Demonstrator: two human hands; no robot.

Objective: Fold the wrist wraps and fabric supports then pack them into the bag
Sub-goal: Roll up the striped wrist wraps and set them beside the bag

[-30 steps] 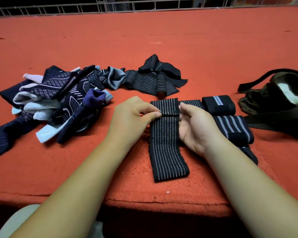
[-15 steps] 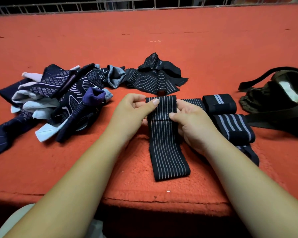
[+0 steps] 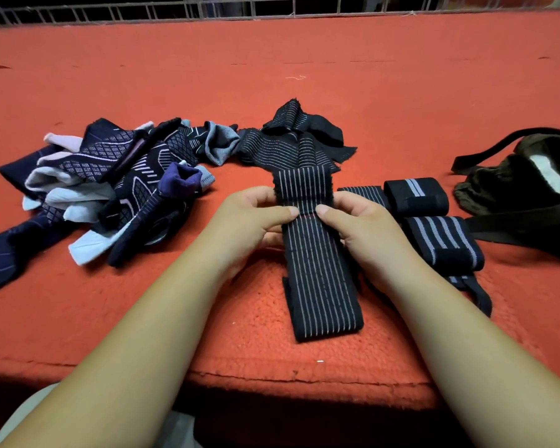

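Note:
A long black wrist wrap with thin pale stripes lies lengthwise in front of me on the red surface. My left hand and my right hand pinch it from either side near its far end, thumbs on top, with that end lifted and standing up. Two folded striped wraps sit just right of my right hand. A dark olive bag with a black strap lies open at the far right. A heap of unfolded fabric supports lies to the left.
More crumpled black striped wraps lie just beyond my hands. The red carpeted surface stretches far back to a metal wire fence. Its front edge drops off just under my forearms.
My hands have raised the far end of the wrap off the surface and moved their thumbs closer together on top of it. The near part of the wrap has stayed flat.

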